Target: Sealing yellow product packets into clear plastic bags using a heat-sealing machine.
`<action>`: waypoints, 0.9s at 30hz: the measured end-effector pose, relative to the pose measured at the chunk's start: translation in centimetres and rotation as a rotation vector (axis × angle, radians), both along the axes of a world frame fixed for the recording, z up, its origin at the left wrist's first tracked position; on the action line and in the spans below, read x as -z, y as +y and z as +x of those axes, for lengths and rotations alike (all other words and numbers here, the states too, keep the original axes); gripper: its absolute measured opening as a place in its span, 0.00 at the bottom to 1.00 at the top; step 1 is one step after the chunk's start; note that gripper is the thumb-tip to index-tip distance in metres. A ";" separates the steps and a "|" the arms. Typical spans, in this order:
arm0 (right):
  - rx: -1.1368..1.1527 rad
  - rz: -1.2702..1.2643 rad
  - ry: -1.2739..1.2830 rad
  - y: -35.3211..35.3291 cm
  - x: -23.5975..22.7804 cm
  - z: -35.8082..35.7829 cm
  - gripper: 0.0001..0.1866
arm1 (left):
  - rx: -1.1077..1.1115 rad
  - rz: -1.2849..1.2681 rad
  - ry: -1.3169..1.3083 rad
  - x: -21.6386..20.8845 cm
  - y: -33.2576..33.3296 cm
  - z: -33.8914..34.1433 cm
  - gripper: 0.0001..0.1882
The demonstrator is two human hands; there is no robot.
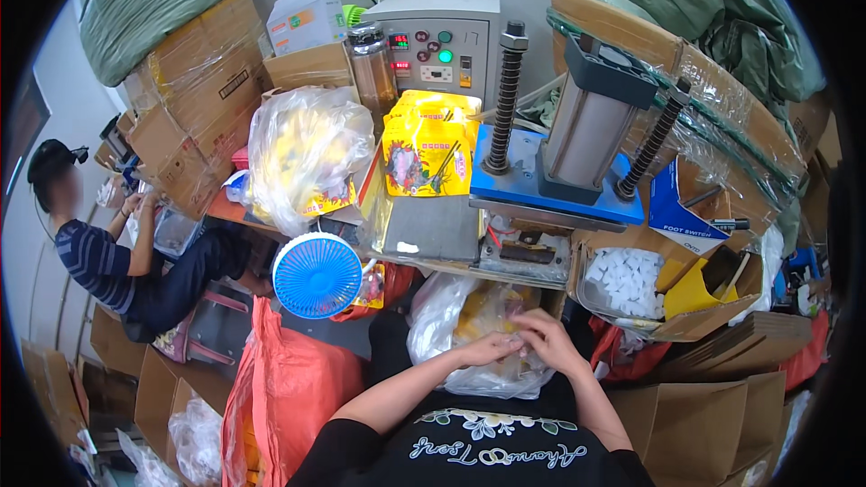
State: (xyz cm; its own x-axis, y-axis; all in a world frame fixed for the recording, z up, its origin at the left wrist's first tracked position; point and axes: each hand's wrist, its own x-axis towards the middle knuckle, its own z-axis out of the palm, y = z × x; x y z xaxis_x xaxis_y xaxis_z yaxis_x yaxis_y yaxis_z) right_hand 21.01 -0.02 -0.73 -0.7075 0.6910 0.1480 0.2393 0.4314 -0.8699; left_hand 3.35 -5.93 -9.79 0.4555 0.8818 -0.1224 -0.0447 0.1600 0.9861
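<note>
A clear plastic bag (pixel 435 329) with yellow contents rests on my lap, below the bench edge. My left hand (pixel 494 347) and my right hand (pixel 545 339) meet over its right part. The fingers of both are closed and seem to pinch the bag's film, though the exact grip is partly hidden. On the bench ahead lies a stack of yellow printed pouches (pixel 431 149). To its right stands a press with a blue plate (pixel 510 182), a grey cylinder and spring-wrapped posts.
A blue fan (pixel 317 276) sits left of the bag, above a red sack (pixel 298 365). Another filled plastic bag (pixel 307 153) lies on the bench. White small pieces fill a tray (pixel 591 293) at right. A control box (pixel 451 27) stands behind. A person (pixel 108 252) sits far left.
</note>
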 end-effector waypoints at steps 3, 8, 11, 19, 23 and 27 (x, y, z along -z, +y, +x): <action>-0.057 0.043 -0.098 0.7 2.9 0.2 0.08 | 0.019 -0.018 0.015 1.9 0.2 -0.3 0.28; 0.214 0.250 -0.168 -0.5 3.5 -0.8 0.04 | -0.348 -0.147 0.159 3.5 -0.5 -0.5 0.31; 0.366 0.276 -0.117 -1.2 2.4 -1.6 0.02 | -0.449 -0.196 0.266 4.0 0.5 -2.6 0.27; -0.043 0.378 -0.012 -3.8 2.5 -2.6 0.09 | -0.196 -0.293 -0.082 -0.3 1.2 -4.7 0.17; 0.120 -0.168 0.134 0.0 3.4 -2.8 0.12 | 0.008 -0.027 0.126 -3.1 -0.5 -3.1 0.10; -0.347 -0.671 -0.129 3.2 8.1 -3.0 0.18 | 0.203 0.196 0.428 -1.6 -0.5 -2.0 0.10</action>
State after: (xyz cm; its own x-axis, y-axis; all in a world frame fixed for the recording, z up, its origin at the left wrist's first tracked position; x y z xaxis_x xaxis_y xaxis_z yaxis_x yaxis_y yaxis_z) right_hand 18.03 3.15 -8.84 -0.8836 0.3383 -0.3237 0.3043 -0.1106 -0.9461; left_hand 1.36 -6.47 -8.21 0.5655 0.8056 -0.1770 0.3826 -0.0661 0.9215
